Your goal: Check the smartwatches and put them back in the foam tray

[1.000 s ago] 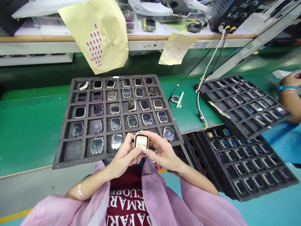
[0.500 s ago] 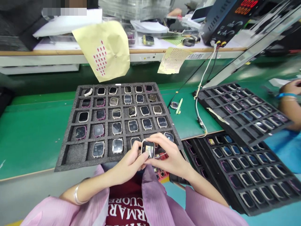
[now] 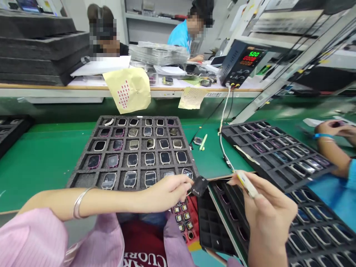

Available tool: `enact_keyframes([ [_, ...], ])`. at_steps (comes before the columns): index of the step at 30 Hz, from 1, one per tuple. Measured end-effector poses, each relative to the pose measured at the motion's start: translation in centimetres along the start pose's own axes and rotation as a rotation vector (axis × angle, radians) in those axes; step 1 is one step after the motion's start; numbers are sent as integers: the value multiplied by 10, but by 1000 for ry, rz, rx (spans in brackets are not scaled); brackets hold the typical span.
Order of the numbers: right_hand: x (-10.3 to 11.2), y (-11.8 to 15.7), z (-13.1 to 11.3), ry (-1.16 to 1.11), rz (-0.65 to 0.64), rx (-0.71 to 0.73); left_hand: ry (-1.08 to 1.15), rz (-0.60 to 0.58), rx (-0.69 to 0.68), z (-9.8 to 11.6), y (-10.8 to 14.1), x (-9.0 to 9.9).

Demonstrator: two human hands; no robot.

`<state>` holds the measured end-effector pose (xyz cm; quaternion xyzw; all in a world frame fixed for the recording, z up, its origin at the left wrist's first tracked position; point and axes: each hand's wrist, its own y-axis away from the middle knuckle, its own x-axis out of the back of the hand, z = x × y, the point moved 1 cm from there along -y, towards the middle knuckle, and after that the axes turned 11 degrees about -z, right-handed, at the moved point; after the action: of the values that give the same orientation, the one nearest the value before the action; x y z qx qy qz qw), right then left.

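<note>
My left hand [image 3: 175,190] reaches across in front of the tray, its fingertips closed on the edge of a black square panel [image 3: 199,186] with rounded corners. A thin strand shows beside those fingertips. Farther right, my right hand [image 3: 268,209] is raised and pinches a pale watch case [image 3: 247,183], seen nearly edge-on with a yellowish line along it. Its front face is hidden from me. The two hands are well apart. Behind my left hand lies a dark foam tray [image 3: 80,181] with rows of square watches in its compartments.
More watch trays [image 3: 230,139] stand at the right, near a co-worker's hands [image 3: 333,129]. Below is a red tray [image 3: 193,222] with small square parts. A white cable [image 3: 222,142] hangs from a power supply [image 3: 241,61]. Two people sit behind the shelf.
Both hands were together on one watch with a lit screen; now they are apart, each holding a piece. My right hand has moved right. The view has tilted up, showing people behind.
</note>
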<state>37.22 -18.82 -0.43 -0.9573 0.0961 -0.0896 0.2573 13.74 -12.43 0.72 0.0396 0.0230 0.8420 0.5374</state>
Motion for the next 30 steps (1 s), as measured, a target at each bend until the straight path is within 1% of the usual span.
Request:
enact_keyframes([
  [2, 10, 3, 3, -55, 98, -37, 7, -4, -40, 10, -23, -2],
  [3, 13, 5, 2, -74, 137, -50, -4, -21, -76, 19, -39, -3],
  [6, 18, 13, -7, -112, 254, -59, -101, -63, -111, 53, -101, -5],
  [8, 19, 21, -15, -119, 320, -53, -196, -37, -114, 78, -144, -1],
  [10, 19, 28, -21, -115, 329, -70, -316, 31, -129, 96, -177, 11],
  [11, 19, 32, -21, -109, 306, -93, -353, 62, -129, 101, -186, 21],
  [12, 20, 34, -20, -95, 270, -123, -388, 92, -129, 103, -191, 32],
  [13, 20, 34, -17, -72, 224, -160, -413, 121, -121, 103, -191, 46],
  [14, 20, 34, -13, -40, 166, -203, -435, 150, -112, 98, -185, 62],
  [16, 17, 26, -4, 51, 36, -280, -454, 217, -79, 82, -159, 96],
  [18, 7, 9, 5, 142, -114, -338, -447, 307, -60, 57, -118, 133],
  [20, -12, -15, 11, 198, -279, -353, -429, 476, -61, 30, -67, 171],
  [21, -24, -29, 14, 220, -365, -339, -420, 597, -60, 17, -40, 190],
  [23, -57, -61, 23, 282, -533, -261, -394, 883, -67, -6, 9, 225],
  [24, -76, -77, 28, 322, -613, -212, -378, 1013, -67, -17, 29, 240],
  [25, -96, -92, 35, 351, -692, -164, -360, 1110, -61, -27, 44, 252],
  [26, -117, -105, 42, 369, -766, -121, -339, 1176, -54, -36, 55, 263],
  [27, -138, -116, 49, 380, -827, -71, -316, 1209, -47, -44, 61, 272],
  [28, -158, -125, 56, 381, -883, -18, -291, 1213, -42, -52, 64, 278],
  [30, -191, -135, 69, 393, -987, 75, -243, 1159, -48, -64, 60, 287],
])
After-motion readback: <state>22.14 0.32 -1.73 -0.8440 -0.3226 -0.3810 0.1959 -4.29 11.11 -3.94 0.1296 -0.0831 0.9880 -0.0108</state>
